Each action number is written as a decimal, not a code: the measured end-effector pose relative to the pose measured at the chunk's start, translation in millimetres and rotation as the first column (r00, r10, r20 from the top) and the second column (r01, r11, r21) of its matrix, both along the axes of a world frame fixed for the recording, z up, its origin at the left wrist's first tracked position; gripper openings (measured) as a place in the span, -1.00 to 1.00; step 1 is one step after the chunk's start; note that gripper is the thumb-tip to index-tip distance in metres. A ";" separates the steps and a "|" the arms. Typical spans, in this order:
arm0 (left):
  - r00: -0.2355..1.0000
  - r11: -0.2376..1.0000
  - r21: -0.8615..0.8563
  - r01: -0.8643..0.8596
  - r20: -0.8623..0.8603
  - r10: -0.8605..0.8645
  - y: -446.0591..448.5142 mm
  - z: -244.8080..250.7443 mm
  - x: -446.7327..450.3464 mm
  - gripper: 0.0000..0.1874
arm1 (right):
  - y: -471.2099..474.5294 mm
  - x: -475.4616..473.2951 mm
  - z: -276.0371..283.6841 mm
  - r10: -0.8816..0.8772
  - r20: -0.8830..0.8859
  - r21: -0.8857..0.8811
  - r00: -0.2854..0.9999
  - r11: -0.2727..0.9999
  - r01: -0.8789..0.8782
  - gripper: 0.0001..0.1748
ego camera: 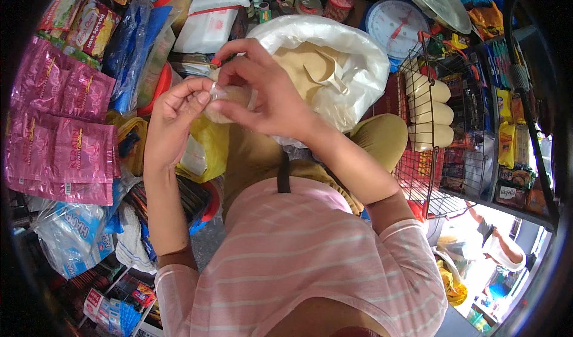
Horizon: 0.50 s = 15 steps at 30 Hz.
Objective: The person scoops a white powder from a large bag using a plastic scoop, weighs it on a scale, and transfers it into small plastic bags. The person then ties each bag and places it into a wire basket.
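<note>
Both my hands meet at the gathered neck of a small clear plastic bag (230, 97) filled with a light tan, sugar-like substance. My left hand (183, 109) pinches the neck between thumb and fingertips. On the bag's other side, my right hand (264, 86) has its thumb and fingers at the same neck, partly covering the bag. Beyond my right hand stands a large white plastic sack (371, 82) with its rim rolled open. It holds the same-coloured loose substance (291, 62), and a pale scoop or strip (331, 75) lies on top.
A dial scale (397, 27) with a metal pan (436, 1) stands beyond the sack. At right, a wire basket (432, 158) holds several filled bags (429, 111). Pink sachets (80, 153) hang at left, above a yellow plastic bag (210, 151). Another person (506, 247) is at lower right.
</note>
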State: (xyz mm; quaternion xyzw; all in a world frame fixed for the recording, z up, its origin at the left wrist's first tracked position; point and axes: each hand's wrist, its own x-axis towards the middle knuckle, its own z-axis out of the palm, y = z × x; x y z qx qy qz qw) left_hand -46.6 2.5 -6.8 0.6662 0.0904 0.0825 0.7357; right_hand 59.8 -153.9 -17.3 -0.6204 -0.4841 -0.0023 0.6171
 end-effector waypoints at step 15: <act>0.943 0.959 -0.096 -0.266 0.179 0.279 29.0 -123.7 -10.0 -0.24 | -14.1 -2.0 -37.7 -0.030 0.305 -0.150 0.952 0.986 0.079 -0.27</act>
